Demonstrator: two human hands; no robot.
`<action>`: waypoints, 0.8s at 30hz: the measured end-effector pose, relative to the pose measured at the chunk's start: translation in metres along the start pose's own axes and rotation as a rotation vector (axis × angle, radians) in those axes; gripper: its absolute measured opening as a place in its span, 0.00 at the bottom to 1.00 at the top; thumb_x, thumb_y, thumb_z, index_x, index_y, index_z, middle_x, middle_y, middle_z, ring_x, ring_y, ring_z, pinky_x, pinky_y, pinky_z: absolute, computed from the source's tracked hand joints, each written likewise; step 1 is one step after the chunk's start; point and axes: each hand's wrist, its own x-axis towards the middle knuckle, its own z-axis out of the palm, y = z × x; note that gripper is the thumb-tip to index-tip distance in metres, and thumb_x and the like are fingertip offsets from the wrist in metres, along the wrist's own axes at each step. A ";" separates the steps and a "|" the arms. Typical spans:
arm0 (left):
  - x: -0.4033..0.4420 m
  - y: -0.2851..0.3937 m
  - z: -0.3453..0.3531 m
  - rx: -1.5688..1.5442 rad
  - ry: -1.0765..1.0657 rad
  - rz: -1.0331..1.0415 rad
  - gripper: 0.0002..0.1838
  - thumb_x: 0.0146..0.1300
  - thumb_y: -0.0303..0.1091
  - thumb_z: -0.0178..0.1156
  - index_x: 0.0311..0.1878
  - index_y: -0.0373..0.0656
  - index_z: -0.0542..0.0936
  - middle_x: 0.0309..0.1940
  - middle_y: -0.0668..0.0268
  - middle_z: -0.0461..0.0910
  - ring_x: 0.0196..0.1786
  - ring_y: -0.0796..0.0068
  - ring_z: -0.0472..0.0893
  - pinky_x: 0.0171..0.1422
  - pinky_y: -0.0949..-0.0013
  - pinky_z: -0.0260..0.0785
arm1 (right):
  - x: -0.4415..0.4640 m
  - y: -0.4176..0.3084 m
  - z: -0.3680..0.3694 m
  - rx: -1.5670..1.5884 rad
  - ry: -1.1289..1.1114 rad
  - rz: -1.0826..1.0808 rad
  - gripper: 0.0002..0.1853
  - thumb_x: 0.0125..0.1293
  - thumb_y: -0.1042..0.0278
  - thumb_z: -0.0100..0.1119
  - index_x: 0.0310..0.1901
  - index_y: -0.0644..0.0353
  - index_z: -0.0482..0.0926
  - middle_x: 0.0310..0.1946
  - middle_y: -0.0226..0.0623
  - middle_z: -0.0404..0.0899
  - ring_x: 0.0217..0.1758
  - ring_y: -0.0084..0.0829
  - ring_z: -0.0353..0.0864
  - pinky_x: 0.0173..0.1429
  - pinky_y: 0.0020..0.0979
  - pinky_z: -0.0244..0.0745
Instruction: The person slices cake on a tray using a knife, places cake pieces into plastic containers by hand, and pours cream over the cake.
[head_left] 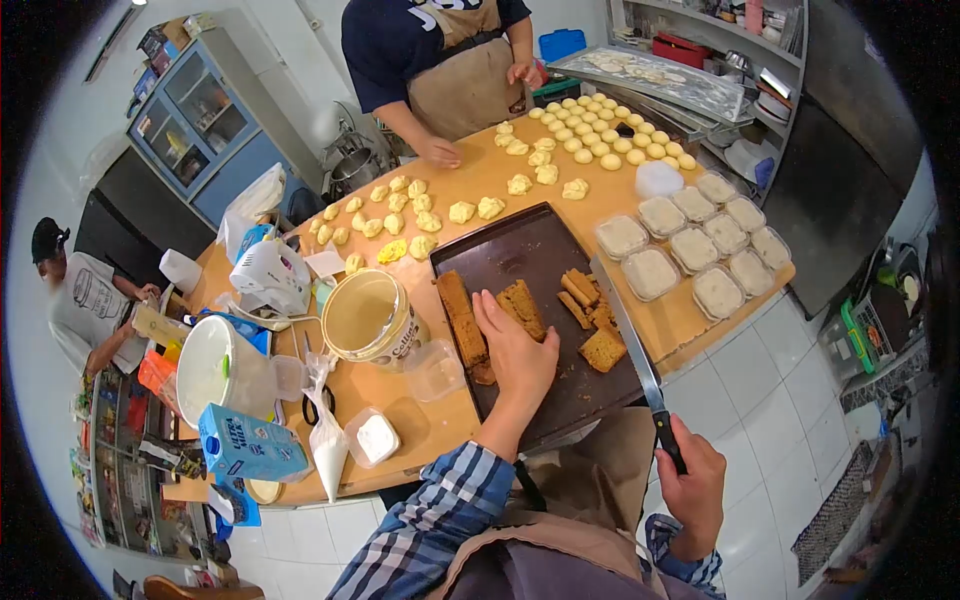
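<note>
Works at a wooden table point(475, 160) above a white-tiled floor point(740, 405), opposite another person point(450, 70) at the far edge. Spreads the left hand point(515, 365), thumb apart, over cake pieces point(458, 312) on a dark tray point(570, 395) by the near edge. Grips a long knife point(630, 338) by its handle in the right hand point(692, 480), beyond the table's edge. Faces dough balls point(610, 160) toward the far right corner, tubs point(695, 250) near the right edge. Finds only a narrow strip of table between tray and tubs.
</note>
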 end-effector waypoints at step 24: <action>0.038 0.004 -0.037 0.140 -0.568 0.100 0.43 0.48 0.34 0.71 0.66 0.36 0.60 0.49 0.43 0.77 0.53 0.45 0.77 0.55 0.54 0.71 | -0.010 0.019 0.042 0.540 0.138 0.272 0.26 0.54 0.85 0.61 0.57 0.74 0.72 0.29 0.30 0.76 0.23 0.15 0.72 0.26 0.19 0.69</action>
